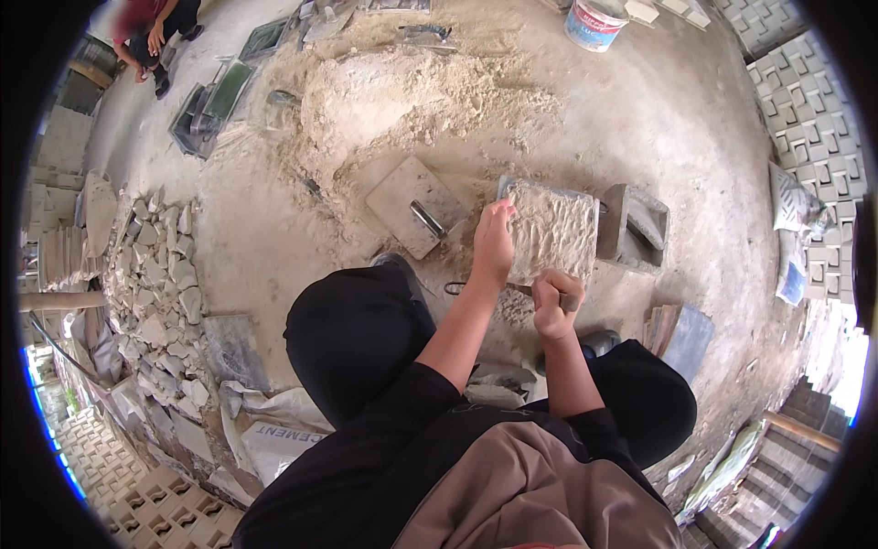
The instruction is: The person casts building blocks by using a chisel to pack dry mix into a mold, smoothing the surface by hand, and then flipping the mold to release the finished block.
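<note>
A rectangular mould filled with rough pale mortar (556, 231) lies on the dusty floor in front of me. My left hand (494, 245) rests flat on its left edge, fingers pointing away from me. My right hand (551, 304) is closed around the handle of a small tool (569, 298) at the near edge of the mould. The tool's working end is hidden by my fist. My knees in dark trousers frame both arms.
A flat float with a dark handle (416, 207) lies left of the mould, an empty box mould (636, 225) to its right. A mortar heap (402, 101), a white bucket (594, 22), broken stone pieces (160, 293), patterned blocks (809, 119) and a squatting person (151, 27) surround me.
</note>
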